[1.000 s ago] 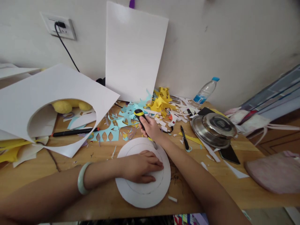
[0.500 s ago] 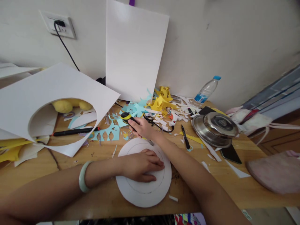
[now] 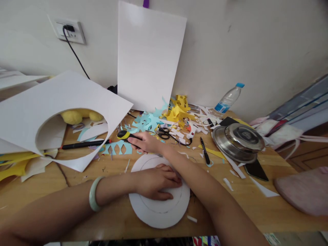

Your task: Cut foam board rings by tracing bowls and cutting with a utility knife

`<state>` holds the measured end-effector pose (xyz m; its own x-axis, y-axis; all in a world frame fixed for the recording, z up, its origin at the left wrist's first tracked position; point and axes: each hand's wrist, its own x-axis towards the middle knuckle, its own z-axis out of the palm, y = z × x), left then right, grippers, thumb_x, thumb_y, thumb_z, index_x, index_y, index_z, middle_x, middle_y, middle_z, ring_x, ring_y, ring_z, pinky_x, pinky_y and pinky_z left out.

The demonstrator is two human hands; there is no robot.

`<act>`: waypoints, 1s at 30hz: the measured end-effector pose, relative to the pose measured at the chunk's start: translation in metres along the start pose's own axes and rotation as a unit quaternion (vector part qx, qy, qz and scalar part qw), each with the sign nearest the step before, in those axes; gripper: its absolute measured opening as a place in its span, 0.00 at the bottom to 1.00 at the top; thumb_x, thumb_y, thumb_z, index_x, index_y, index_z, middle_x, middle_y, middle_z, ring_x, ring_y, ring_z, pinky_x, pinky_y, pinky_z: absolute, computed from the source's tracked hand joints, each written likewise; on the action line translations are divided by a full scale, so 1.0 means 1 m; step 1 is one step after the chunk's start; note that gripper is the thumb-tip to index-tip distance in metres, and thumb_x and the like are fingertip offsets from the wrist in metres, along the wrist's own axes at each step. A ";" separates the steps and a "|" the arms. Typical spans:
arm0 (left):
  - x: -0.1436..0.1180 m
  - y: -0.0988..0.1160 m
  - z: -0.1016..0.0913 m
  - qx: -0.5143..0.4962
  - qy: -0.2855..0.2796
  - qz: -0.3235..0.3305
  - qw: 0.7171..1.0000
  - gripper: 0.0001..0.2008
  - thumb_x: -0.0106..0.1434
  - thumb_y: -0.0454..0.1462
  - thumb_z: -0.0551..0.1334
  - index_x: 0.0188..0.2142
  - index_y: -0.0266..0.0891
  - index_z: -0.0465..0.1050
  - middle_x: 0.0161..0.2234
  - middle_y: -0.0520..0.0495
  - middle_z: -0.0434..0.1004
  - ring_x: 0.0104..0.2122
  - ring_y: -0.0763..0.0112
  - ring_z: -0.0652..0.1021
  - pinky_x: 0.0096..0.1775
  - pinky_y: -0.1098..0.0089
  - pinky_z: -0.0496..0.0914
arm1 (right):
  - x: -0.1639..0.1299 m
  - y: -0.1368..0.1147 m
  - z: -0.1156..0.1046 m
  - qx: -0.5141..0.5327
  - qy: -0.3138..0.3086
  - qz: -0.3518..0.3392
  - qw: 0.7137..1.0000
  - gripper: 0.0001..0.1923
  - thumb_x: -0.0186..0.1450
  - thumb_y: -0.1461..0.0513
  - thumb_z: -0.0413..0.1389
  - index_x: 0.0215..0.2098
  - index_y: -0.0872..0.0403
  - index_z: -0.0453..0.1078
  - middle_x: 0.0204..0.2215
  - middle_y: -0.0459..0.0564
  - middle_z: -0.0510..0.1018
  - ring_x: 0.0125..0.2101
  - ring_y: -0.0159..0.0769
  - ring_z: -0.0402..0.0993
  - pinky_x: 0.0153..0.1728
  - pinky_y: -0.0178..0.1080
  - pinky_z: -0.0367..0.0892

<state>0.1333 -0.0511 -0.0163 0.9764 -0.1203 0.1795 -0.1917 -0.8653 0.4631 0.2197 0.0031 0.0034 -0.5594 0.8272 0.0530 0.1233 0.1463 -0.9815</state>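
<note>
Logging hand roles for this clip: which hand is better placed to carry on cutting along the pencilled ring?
Right. The right hand grips the yellow-black cutter at the white disc's far edge; the left hand lies flat, pinning it.

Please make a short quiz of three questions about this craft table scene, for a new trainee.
1. True or false: the left hand lies flat on the white foam disc.
2. What does the right hand hold? A) the black scissors B) the yellow-and-black utility knife C) the black pen
3. Fill in: the steel lid lies on the wooden table, to the ____ of the white foam disc in the picture.

Key: 1 true; 2 B; 3 right.
</note>
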 end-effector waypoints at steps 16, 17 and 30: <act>-0.036 0.012 -0.008 0.140 0.076 -0.316 0.935 0.27 0.61 0.41 0.56 0.59 0.39 0.55 0.55 0.40 0.64 0.54 0.51 0.63 0.55 0.49 0.48 | -0.127 0.018 -0.075 -0.451 0.199 0.073 0.867 0.25 0.62 0.57 0.51 0.58 0.51 0.58 0.52 0.57 0.67 0.53 0.45 0.61 0.53 0.49 0.57; -0.041 0.009 -0.007 0.139 0.097 -0.368 0.914 0.29 0.61 0.41 0.57 0.60 0.38 0.54 0.57 0.38 0.61 0.55 0.49 0.61 0.55 0.47 0.47 | -0.131 0.029 -0.077 -0.453 0.186 0.088 0.867 0.25 0.62 0.59 0.51 0.58 0.51 0.58 0.52 0.57 0.67 0.53 0.44 0.62 0.54 0.49 0.56; -0.056 -0.011 -0.030 -0.183 0.372 -0.443 0.795 0.22 0.54 0.39 0.60 0.49 0.41 0.61 0.44 0.44 0.71 0.41 0.59 0.75 0.39 0.63 0.71 | -0.128 0.003 -0.033 -0.173 0.220 0.128 0.951 0.25 0.59 0.50 0.54 0.50 0.55 0.67 0.47 0.55 0.74 0.46 0.45 0.70 0.46 0.47 0.65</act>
<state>0.0779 -0.0206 -0.0051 0.4420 0.8960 0.0419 0.3891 -0.2336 0.8911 0.3191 -0.0846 -0.0003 -0.0860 0.9957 -0.0338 0.5138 0.0152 -0.8578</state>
